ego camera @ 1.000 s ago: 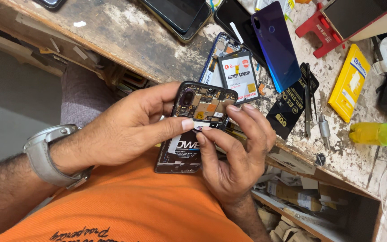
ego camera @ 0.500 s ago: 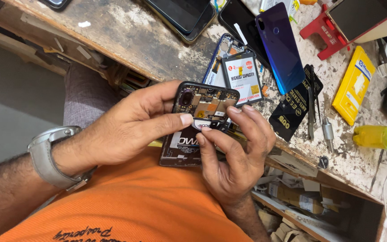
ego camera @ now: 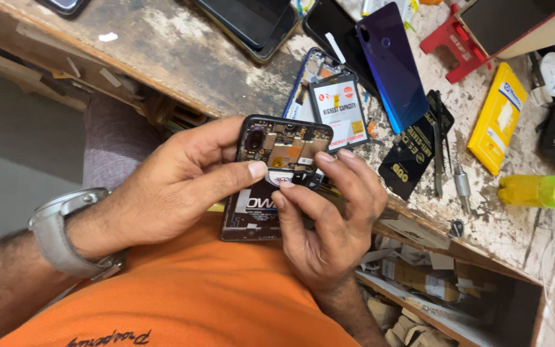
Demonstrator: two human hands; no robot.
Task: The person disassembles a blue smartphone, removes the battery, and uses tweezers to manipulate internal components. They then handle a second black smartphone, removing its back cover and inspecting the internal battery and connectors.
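Head view: left hand (ego camera: pixel 175 186) still cradles the opened black phone with exposed circuit board (ego camera: pixel 277 173); right hand (ego camera: pixel 329 218) unchanged, fingertips pinching a small part at its middle; work holds steady.

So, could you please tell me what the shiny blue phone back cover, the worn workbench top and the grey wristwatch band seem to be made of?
Shiny blue phone back cover: glossy glass or plastic, going by its mirror-like purple-blue sheen. Worn workbench top: probably painted wood, its pale coating flaking off a dark base. Grey wristwatch band: looks like matt rubber or silicone, smooth and unlinked.
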